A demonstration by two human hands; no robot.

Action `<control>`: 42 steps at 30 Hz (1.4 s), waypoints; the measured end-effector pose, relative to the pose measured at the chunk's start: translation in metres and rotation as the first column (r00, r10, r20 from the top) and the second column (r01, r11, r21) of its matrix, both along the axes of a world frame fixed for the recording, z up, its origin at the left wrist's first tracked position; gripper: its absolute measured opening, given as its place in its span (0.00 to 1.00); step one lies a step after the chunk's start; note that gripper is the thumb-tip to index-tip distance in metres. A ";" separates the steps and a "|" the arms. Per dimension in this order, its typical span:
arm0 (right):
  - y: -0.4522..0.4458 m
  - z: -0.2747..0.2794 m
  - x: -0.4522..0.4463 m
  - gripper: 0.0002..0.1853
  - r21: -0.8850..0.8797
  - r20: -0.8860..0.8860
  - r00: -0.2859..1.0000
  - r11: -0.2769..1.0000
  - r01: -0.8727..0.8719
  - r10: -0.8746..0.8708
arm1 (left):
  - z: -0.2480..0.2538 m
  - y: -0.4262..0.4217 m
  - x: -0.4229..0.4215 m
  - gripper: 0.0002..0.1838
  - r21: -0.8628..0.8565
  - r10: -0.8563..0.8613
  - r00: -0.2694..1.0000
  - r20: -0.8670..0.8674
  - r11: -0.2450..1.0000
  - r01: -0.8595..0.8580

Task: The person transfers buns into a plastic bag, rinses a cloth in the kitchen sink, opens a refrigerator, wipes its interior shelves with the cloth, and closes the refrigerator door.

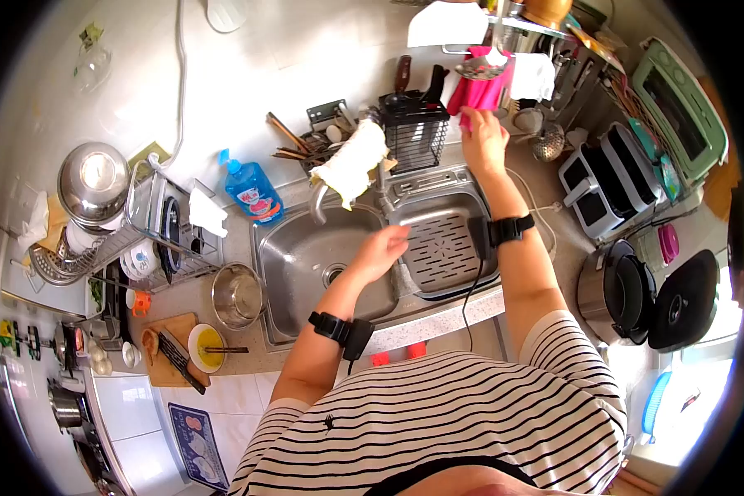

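My right hand (485,142) reaches up to the wall behind the sink, its fingers closed at the lower edge of a bright pink cloth (477,89) that hangs from a rail. A metal skimmer or ladle (483,68) hangs in front of this cloth. My left hand (380,253) hovers over the double sink (283,324), close to the divider, with nothing in it and its fingers loosely stretched out. Below the faucet (318,202) lies the left basin, and a slotted drain tray (440,248) sits in the right one. A pale cloth (351,164) drapes over the faucet.
A blue soap bottle (254,192), a steel pot (238,295) and a dish rack (153,227) stand left. On a cutting board (161,368) lie a knife (180,361) and a yellow-filled bowl (207,347). A black knife rack (416,136), an air fryer (587,198) and a cooker (612,289) stand right.
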State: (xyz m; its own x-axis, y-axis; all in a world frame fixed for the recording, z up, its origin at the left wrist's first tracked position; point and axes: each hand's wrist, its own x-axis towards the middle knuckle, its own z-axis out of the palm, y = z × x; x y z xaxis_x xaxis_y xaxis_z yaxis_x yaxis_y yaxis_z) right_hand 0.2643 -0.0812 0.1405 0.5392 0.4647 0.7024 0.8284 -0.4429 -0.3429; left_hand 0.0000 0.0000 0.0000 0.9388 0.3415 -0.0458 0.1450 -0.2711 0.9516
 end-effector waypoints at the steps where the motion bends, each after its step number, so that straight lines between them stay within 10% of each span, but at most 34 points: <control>1: 0.002 0.001 -0.013 0.11 0.072 0.015 0.995 0.992 -0.103 0.102 | 0.019 0.003 0.005 0.31 0.094 0.044 0.998 0.051 0.994 -0.049; 5: -0.077 0.022 -0.075 0.06 0.226 -0.328 0.783 0.849 -0.478 0.528 | 0.100 -0.052 0.042 0.53 0.413 0.151 0.876 0.458 0.836 -0.361; 11: -0.126 0.051 -0.119 0.20 0.361 -0.137 0.724 0.715 -0.599 0.676 | 0.171 -0.088 0.065 0.14 -0.048 0.311 0.799 0.514 0.941 -0.336; 16: -0.139 0.031 -0.102 0.16 0.281 -0.205 0.755 0.777 -0.564 0.623 | 0.168 -0.096 0.069 0.12 -0.509 0.435 0.780 0.449 0.842 -0.177; 21: -0.136 0.008 -0.095 0.04 0.531 -0.521 0.453 0.690 -0.491 0.723 | 0.169 -0.102 0.031 0.18 -0.684 0.381 0.888 0.256 0.721 -0.112; 24: -0.145 0.014 -0.081 0.06 0.703 -0.595 0.342 0.677 -0.216 0.727 | 0.155 -0.088 -0.003 0.22 -0.356 0.162 0.970 0.180 0.930 -0.090; 26: -0.154 0.041 -0.087 0.07 0.740 -0.581 0.309 0.647 -0.184 0.753 | 0.145 -0.067 -0.025 0.15 0.182 0.244 0.969 0.018 0.953 -0.244; 27: -0.161 0.049 -0.098 0.07 0.760 -0.564 0.221 0.605 -0.237 0.796 | 0.149 -0.071 -0.037 0.12 0.657 0.416 0.893 0.168 0.628 -0.416; 28: -0.166 0.056 -0.109 0.07 0.715 -0.581 0.173 0.600 -0.357 0.795 | 0.146 -0.066 -0.042 0.10 0.700 0.507 0.817 0.274 0.478 -0.531; 30: -0.177 0.070 -0.143 0.07 0.613 -0.653 0.028 0.549 -0.569 0.757 | 0.134 -0.058 -0.035 0.08 -0.065 0.629 0.701 0.335 0.758 -0.649; 32: -0.173 0.075 -0.173 0.08 0.515 -0.639 -0.012 0.417 -0.749 0.769 | 0.146 -0.062 -0.026 0.09 -0.598 0.602 0.668 0.438 0.750 -0.283; 35: -0.131 0.074 -0.203 0.17 0.721 -0.384 -0.155 0.191 -0.666 0.910 | 0.179 -0.101 -0.009 0.14 -0.722 0.603 0.397 0.691 0.570 0.391; 37: -0.104 0.075 -0.205 0.21 0.909 -0.268 -0.430 0.078 -0.409 0.862 | 0.194 -0.136 -0.028 0.16 -0.684 0.521 0.460 0.719 0.412 0.602; 38: -0.104 0.087 -0.220 0.29 0.959 -0.007 -0.702 -0.193 -0.206 0.712 | 0.199 -0.144 -0.035 0.16 -0.670 0.468 0.494 0.733 0.365 0.647; 42: -0.089 0.099 -0.275 0.34 0.953 0.300 -0.848 -0.178 0.246 0.437 | 0.204 -0.135 -0.071 0.16 -0.688 0.377 0.585 0.718 0.512 0.514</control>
State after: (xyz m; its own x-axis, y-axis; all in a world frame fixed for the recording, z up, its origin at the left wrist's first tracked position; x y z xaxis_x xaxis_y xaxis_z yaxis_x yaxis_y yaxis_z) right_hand -0.0105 -0.1706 0.2393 -0.0131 0.7722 0.6352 -0.9723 0.1383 -0.1883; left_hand -0.0707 -0.1347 0.2038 0.7536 0.4933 0.4345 -0.6512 0.6503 0.3912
